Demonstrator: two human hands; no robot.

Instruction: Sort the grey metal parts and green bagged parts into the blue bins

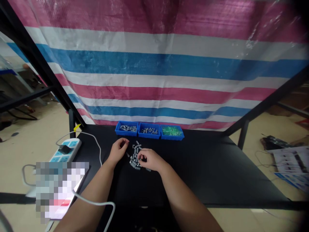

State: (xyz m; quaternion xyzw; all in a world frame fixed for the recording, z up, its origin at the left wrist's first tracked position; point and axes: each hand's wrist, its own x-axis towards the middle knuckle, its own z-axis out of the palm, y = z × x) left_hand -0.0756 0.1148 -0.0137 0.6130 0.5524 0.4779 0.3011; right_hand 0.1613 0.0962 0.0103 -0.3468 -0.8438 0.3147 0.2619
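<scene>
A loose pile of small grey and silvery metal cylinders (135, 163) lies on the black tabletop between my hands. At the pile's left, my left hand (117, 150) is closed, thumb and fingertips together; anything in them is too small to make out. My right hand (151, 159) reaches over the right side of the pile with its fingers curled into a pinch. Its fingertips are among the parts, and what they grip is unclear. Behind the hands stand three blue trays: a left tray (126, 133) of grey cylinders, a middle tray (148, 136) of small silvery pieces and a right tray (172, 137) of green pieces.
A power strip (76, 145) with a black plug (64, 149) lies at the left, beside a blurred-out flat device (70, 190). A white cable (95, 203) crosses my left forearm. Striped plastic sheeting (154, 64) hangs behind the black table (212, 174), between dark frame bars.
</scene>
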